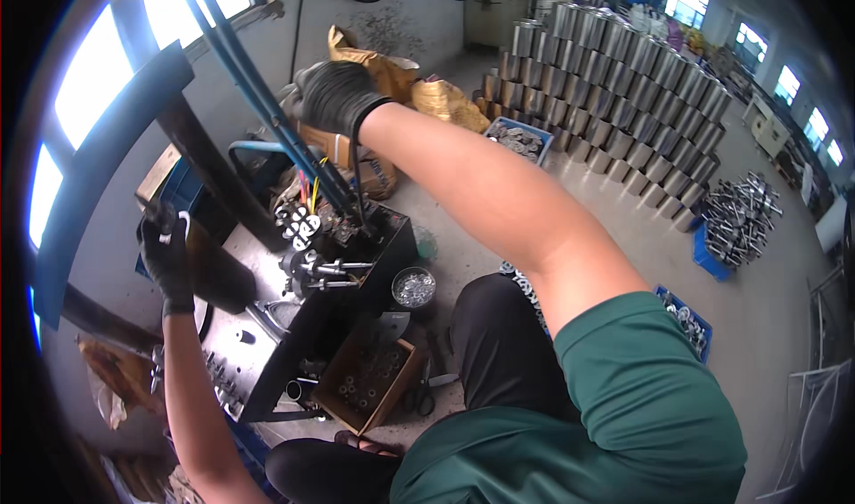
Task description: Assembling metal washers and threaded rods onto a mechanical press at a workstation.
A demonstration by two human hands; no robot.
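My right hand point(334, 99), in a dark glove, is raised high and closed. From beneath it a thin dark rod point(358, 179) runs down to the bench machine, looking like a lever; its top is hidden by the hand. My gloved left hand point(167, 259) is closed round a small dark metal part point(158, 212) with a stub sticking out. It is beside a dark cylinder point(218, 268) over the metal bench top point(240, 353). Between the hands, a cluster of shiny metal parts point(303, 228) sits above a fixture with protruding rods point(329, 272).
Blue bars point(258, 85) slant across the machine. A box of small rings point(370, 375), scissors point(427, 395) and a round tin point(413, 288) lie below the bench. Stacked metal cylinders point(614, 94), a blue bin point(519, 139) and a pile of rods point(744, 219) stand right.
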